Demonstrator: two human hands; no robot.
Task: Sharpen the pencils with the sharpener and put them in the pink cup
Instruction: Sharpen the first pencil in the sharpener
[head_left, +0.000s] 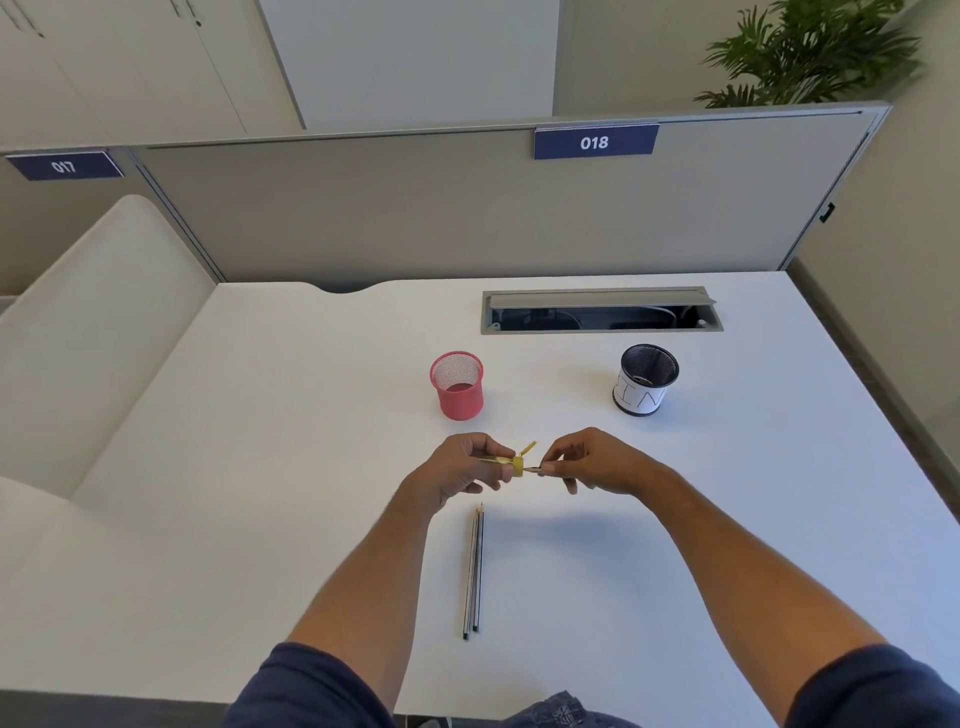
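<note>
My left hand (460, 467) holds a small yellow sharpener (518, 464) above the white desk. My right hand (592, 460) pinches a pencil (535, 470) whose tip points into the sharpener; most of that pencil is hidden by my fingers. Two more pencils (475, 569) lie side by side on the desk just below my hands, tips pointing away from me. The pink mesh cup (457, 385) stands upright beyond my left hand and looks to have nothing in it.
A black mesh cup with a white paper label (645, 379) stands to the right of the pink cup. A grey cable hatch (601, 310) is open at the back of the desk (291, 415). A grey partition (467, 208) closes the far edge.
</note>
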